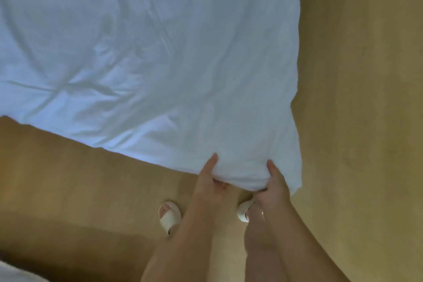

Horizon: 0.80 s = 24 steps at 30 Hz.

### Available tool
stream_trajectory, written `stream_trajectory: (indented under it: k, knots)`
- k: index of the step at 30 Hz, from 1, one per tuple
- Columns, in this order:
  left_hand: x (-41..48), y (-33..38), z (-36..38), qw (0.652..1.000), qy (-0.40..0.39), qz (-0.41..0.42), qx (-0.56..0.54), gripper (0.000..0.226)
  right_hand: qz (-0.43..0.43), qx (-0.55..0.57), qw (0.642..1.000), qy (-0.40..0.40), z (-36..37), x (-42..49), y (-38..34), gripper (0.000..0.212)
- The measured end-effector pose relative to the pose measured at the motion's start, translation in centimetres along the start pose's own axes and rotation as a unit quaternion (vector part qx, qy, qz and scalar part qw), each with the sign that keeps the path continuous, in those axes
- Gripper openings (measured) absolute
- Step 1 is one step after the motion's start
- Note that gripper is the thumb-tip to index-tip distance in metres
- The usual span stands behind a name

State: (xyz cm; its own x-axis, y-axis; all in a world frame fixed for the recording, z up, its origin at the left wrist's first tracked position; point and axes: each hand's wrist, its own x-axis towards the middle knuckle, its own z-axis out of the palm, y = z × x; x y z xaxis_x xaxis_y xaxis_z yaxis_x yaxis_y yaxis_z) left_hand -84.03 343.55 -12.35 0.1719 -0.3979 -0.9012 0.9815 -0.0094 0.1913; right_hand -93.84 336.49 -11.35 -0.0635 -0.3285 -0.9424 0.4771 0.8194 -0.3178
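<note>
A large white sheet (146,57) lies spread and wrinkled, filling the upper left of the head view. Both hands hold its near edge close to the right corner. My left hand (209,178) pinches the edge, thumb on top of the cloth and fingers curled beneath it. About a hand's width to the right, my right hand (275,182) grips the same edge with the thumb on top and fingers tucked under. The cloth bunches slightly between the two hands. The corner (295,181) hangs just right of my right hand.
A tan wooden floor (361,98) runs along the right side and below the sheet. My two feet in white slippers (169,215) stand on it beneath the hands. A bit of white fabric (13,275) shows at the bottom left corner.
</note>
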Motion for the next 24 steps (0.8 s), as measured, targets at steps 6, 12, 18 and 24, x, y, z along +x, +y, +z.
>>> stream_trajectory:
  k: [6, 12, 18, 24]
  knots:
    - [-1.1, -4.9, 6.9, 0.992, -0.050, 0.000, -0.114, 0.040, 0.128, -0.319, 0.939, -0.018, -2.2, 0.0, -7.1, 0.030]
    - [-4.5, -3.9, 10.2, 0.987, -0.011, 0.092, -0.134, 0.021, -0.070, -0.417, 0.906, 0.034, 2.4, 3.8, -13.2, 0.080]
    - [-6.2, -2.4, 11.1, 0.981, -0.071, 0.139, -0.112, 0.027, 0.107, -0.354, 0.890, -0.266, 6.0, 5.0, -14.0, 0.037]
    - [-4.1, -6.2, 14.2, 0.983, -0.006, 0.158, -0.095, 0.034, 0.044, -0.327, 0.911, -0.248, 10.1, 2.9, -19.2, 0.024]
